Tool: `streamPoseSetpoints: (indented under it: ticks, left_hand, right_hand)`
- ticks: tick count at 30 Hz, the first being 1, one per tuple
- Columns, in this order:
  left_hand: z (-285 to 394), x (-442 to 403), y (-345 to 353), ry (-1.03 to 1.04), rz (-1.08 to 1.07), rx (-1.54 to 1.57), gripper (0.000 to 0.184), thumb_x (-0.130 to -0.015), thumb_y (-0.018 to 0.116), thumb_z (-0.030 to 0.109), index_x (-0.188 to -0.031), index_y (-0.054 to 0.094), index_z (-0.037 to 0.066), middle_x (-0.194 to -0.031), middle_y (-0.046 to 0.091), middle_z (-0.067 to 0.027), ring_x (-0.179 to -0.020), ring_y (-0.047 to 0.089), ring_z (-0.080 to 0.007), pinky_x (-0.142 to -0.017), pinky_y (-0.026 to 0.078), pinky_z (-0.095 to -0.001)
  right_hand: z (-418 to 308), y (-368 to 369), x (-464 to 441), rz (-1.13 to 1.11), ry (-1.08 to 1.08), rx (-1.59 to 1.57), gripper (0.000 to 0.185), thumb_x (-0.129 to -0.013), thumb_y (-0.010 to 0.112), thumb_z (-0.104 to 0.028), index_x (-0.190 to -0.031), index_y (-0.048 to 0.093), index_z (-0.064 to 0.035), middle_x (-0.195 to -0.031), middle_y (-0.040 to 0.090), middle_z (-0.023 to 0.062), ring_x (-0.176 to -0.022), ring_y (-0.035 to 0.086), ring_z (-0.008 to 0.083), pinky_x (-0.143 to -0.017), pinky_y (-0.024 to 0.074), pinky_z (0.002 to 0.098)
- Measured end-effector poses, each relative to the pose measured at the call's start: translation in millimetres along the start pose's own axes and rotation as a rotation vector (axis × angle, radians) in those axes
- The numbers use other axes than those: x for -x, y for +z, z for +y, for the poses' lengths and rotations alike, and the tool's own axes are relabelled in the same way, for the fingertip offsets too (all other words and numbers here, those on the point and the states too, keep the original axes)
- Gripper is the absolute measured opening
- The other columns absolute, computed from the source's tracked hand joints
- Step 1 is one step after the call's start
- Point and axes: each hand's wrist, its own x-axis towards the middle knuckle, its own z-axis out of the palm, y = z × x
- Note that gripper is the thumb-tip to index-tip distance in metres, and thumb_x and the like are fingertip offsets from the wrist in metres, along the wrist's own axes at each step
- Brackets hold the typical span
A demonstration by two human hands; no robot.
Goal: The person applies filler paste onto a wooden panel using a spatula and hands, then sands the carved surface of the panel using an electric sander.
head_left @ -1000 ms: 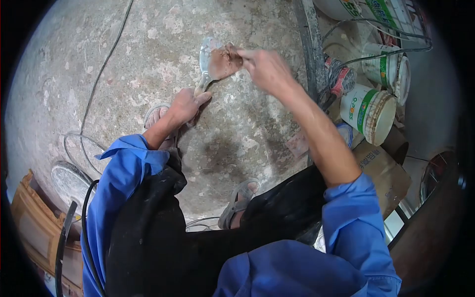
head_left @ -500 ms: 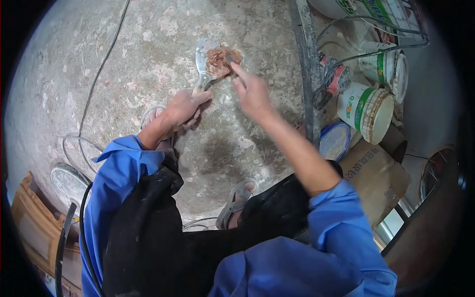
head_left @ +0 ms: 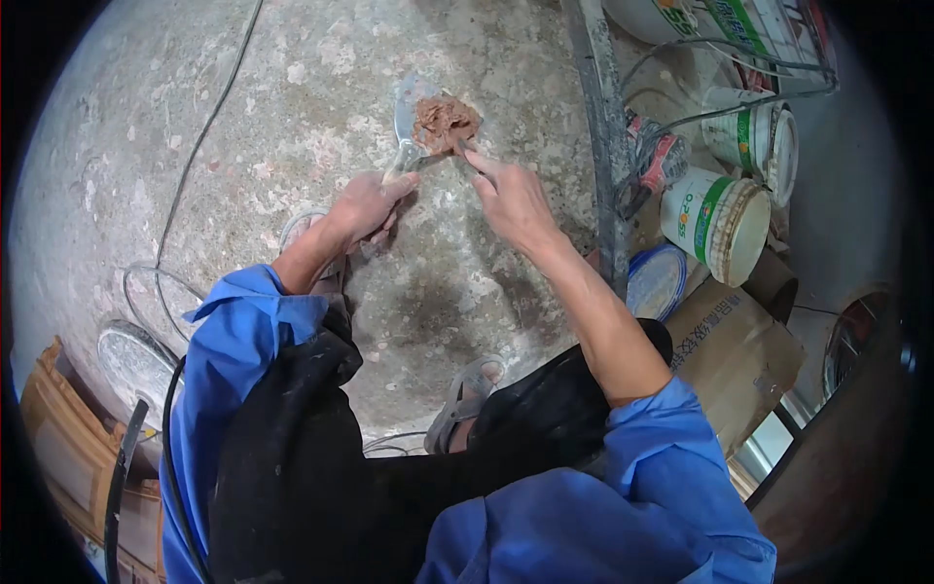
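Note:
A wide metal putty knife (head_left: 406, 102) carries a rough lump of reddish-brown paste (head_left: 447, 121) on its blade. My left hand (head_left: 367, 206) is wrapped round its handle, below the blade. On the right, my right hand (head_left: 511, 195) grips a small scraper (head_left: 459, 147), whose end touches the lower edge of the paste. Much of the scraper is hidden by my fingers and the paste. Both hands are over the stained concrete floor (head_left: 292, 117).
White buckets with green bands (head_left: 715, 224) stand and lie at the right, beside a blue-rimmed lid (head_left: 656, 282) and a cardboard box (head_left: 744, 360). A long dusty bar (head_left: 605, 146) runs beside them. A cable (head_left: 199, 146) crosses the floor at the left.
My right hand has moved down and slightly right since half a second ago. The paste, smooth on one side a second ago, is now a rough heap. My left hand has stayed nearly still.

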Motion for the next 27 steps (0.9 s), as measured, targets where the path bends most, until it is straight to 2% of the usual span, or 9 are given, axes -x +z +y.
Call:
streamPoseSetpoints:
  ticks: [6,10,16,20,25,27]
  left_hand:
    - [-4,-1,0,0.005,0.052,-0.126,0.041,-0.106,0.058,0.035,-0.073,0.057,0.011,-0.059,0.050,-0.0014,-0.043,0.039,-0.0114,-0.040,0.032,-0.0277]
    - [1,2,-5,0.030,0.026,-0.205,0.043,-0.102,0.061,0.037,-0.076,0.066,0.003,-0.060,0.057,-0.0048,-0.050,0.048,-0.0157,-0.048,0.038,-0.0308]
    - [-3,-6,-1,0.050,0.049,-0.295,0.041,-0.103,0.061,0.040,-0.085,0.070,0.004,-0.066,0.059,-0.0027,-0.053,0.048,-0.0121,-0.050,0.037,-0.0278]
    - [-4,-9,-3,0.082,0.055,-0.394,0.043,-0.102,0.062,0.042,-0.090,0.073,0.002,-0.068,0.062,-0.0034,-0.056,0.050,-0.0122,-0.052,0.039,-0.0285]
    - [-17,-14,-7,0.084,0.057,-0.379,0.043,-0.102,0.062,0.042,-0.086,0.071,0.003,-0.067,0.061,-0.0029,-0.056,0.049,-0.0125,-0.052,0.039,-0.0290]
    - [-14,-13,-10,0.085,0.057,-0.388,0.044,-0.102,0.061,0.042,-0.084,0.070,0.003,-0.066,0.060,-0.0028,-0.055,0.049,-0.0125,-0.051,0.039,-0.0288]
  right_hand:
    - [-28,-27,-9,0.055,0.063,-0.260,0.044,-0.099,0.055,-0.003,-0.142,0.064,-0.0071,-0.112,0.074,0.0236,-0.059,0.060,0.0237,-0.059,0.0554,0.0369]
    - [-23,-16,-19,-0.088,0.075,0.002,0.041,-0.101,0.054,-0.004,-0.140,0.065,-0.0079,-0.125,0.072,0.0226,-0.051,0.053,0.0173,-0.055,0.0549,0.0300]
    - [-52,-51,-33,-0.134,0.227,-0.201,0.037,-0.103,0.055,-0.007,-0.138,0.067,-0.0081,-0.133,0.069,0.0216,-0.049,0.047,0.0115,-0.060,0.0568,0.0252]
    - [-63,-50,-56,-0.324,0.115,0.050,0.037,-0.104,0.055,-0.010,-0.140,0.065,-0.0084,-0.134,0.069,0.0188,-0.047,0.038,0.0081,-0.052,0.0496,0.0196]
    - [-50,-62,-44,-0.436,0.075,0.170,0.039,-0.105,0.055,-0.011,-0.143,0.063,-0.0109,-0.136,0.068,0.0174,-0.047,0.039,0.0085,-0.053,0.0498,0.0205]
    - [-53,-65,-42,-0.389,0.114,0.126,0.039,-0.105,0.055,-0.011,-0.143,0.063,-0.0117,-0.135,0.069,0.0175,-0.047,0.039,0.0086,-0.055,0.0510,0.0214]
